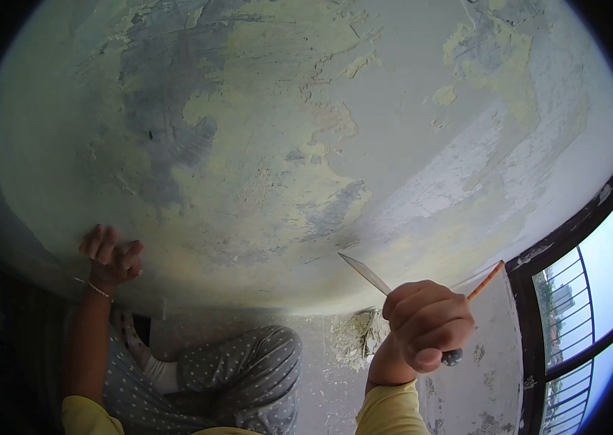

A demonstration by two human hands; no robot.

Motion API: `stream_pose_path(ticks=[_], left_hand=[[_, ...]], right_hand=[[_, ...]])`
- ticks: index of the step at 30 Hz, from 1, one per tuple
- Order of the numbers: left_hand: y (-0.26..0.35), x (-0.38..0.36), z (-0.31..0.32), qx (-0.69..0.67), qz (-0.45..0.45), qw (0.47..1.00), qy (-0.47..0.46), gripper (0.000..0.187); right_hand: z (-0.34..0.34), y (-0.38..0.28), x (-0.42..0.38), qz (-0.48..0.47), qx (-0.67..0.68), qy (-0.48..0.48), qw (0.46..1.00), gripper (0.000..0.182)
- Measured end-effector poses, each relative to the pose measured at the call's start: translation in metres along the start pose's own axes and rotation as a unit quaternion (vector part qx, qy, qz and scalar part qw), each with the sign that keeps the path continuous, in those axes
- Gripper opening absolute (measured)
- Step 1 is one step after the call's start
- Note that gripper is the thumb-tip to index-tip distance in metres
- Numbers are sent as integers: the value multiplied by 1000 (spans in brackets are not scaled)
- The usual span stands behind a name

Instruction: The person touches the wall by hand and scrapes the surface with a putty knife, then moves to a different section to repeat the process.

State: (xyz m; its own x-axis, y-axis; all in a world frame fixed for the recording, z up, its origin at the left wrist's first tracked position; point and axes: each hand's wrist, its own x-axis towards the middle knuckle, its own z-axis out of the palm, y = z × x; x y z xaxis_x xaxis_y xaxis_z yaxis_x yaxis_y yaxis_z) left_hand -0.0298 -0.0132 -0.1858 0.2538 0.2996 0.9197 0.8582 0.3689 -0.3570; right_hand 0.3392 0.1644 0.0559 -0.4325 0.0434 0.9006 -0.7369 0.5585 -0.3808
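Note:
Before me is a large wall (263,145) with patchy, peeling paint in pale yellow, grey and white. My right hand (428,322) is closed around the handle of a scraper (366,273). Its metal blade points up and left, the tip close to the wall's lower part; whether it touches cannot be told. The dark end of the handle shows below my fist. My left hand (112,254), with a beaded bracelet at the wrist, is raised near the wall at the left. Its fingers are apart and slightly bent, holding nothing.
My folded legs in grey dotted trousers (241,377) are below. Chipped plaster (357,337) shows behind the right forearm. At the right is a dark-framed window (528,326) with railings outside. A thin orange strip (486,280) appears beyond my right hand.

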Motion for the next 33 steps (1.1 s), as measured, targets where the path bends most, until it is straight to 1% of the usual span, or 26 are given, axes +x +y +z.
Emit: stream_pose_path(ticks=[1, 2, 3, 5, 7, 9, 10, 11, 13, 14, 15, 17, 18, 19, 21, 22, 23, 25, 27, 28, 29, 31, 32, 33], left_hand=[[0, -2, -1, -1, -2, 1000, -6, 42], [0, -3, -1, 1, -1, 1000, -7, 42], [0, -3, -1, 3, 1, 1000, -5, 42], [1, -2, -2, -1, 2, 1000, -4, 42], [-1, 1, 2, 3, -1, 1000, 2, 41], [0, -2, 2, -3, 0, 1000, 6, 41], [1, -4, 1, -4, -2, 1000, 0, 41], [0, -5, 1, 2, 0, 1000, -2, 41], [-1, -4, 0, 5, 7, 1000, -2, 41], [-1, -2, -1, 2, 9, 1000, 1, 41], [-1, 0, 0, 3, 8, 1000, 5, 41], [-1, 2, 2, 2, 9, 1000, 11, 41], [-1, 1, 2, 2, 10, 1000, 14, 41], [-1, 0, 2, 2, 9, 1000, 11, 41], [-1, -3, 1, 3, 8, 1000, 1, 42], [0, -4, -1, -1, 10, 1000, 2, 42], [1, -4, -1, -4, 6, 1000, -1, 42], [-1, -1, 3, 3, 1, 1000, 3, 42], [-1, -4, 1, 6, 5, 1000, -8, 41], [0, -4, -1, 4, 4, 1000, -12, 41], [0, -1, -2, 5, 5, 1000, -11, 41], [1, 1, -2, 4, 7, 1000, -6, 40], [1, 1, -2, 0, 7, 1000, -4, 40], [0, 0, 0, 0, 5, 1000, 0, 40]], right_hand=[[2, -8, 2, -57, 4, 26, 998, 45], [6, -13, 4, -60, -35, 70, 995, 48], [5, -6, 3, -57, -36, 73, 995, 48], [-4, 21, 3, 102, -49, -5, 994, 50], [-5, 23, 4, 110, -33, -16, 993, 51], [2, 1, 4, -11, -9, -15, 1000, 49], [5, -9, 2, -52, -14, 11, 998, 48], [5, -4, 2, -47, -12, 14, 999, 48], [6, 9, 6, -2, -62, -33, 998, 47], [3, 5, 9, 3, -63, -47, 997, 46], [0, 2, 13, -1, -64, -51, 997, 46], [-1, -8, 13, -20, 38, -92, 995, 46], [-1, -18, 13, -61, 42, -104, 992, 47], [1, -26, 13, -82, 38, -104, 991, 48], [2, -5, 13, -39, -9, -68, 997, 47], [3, 10, 9, 55, -34, -37, 997, 46], [2, 23, 4, 102, -24, -22, 994, 47], [8, 15, 4, 93, -34, -61, 993, 48], [14, -3, 9, -21, 0, -38, 999, 46], [7, -9, 11, -57, 41, -51, 996, 45], [7, -6, 11, -53, 42, -49, 997, 45], [4, 10, 11, 51, -40, -49, 997, 45], [2, 24, 5, 101, -56, -53, 992, 45], [3, 28, 3, 125, -31, -52, 990, 45]])
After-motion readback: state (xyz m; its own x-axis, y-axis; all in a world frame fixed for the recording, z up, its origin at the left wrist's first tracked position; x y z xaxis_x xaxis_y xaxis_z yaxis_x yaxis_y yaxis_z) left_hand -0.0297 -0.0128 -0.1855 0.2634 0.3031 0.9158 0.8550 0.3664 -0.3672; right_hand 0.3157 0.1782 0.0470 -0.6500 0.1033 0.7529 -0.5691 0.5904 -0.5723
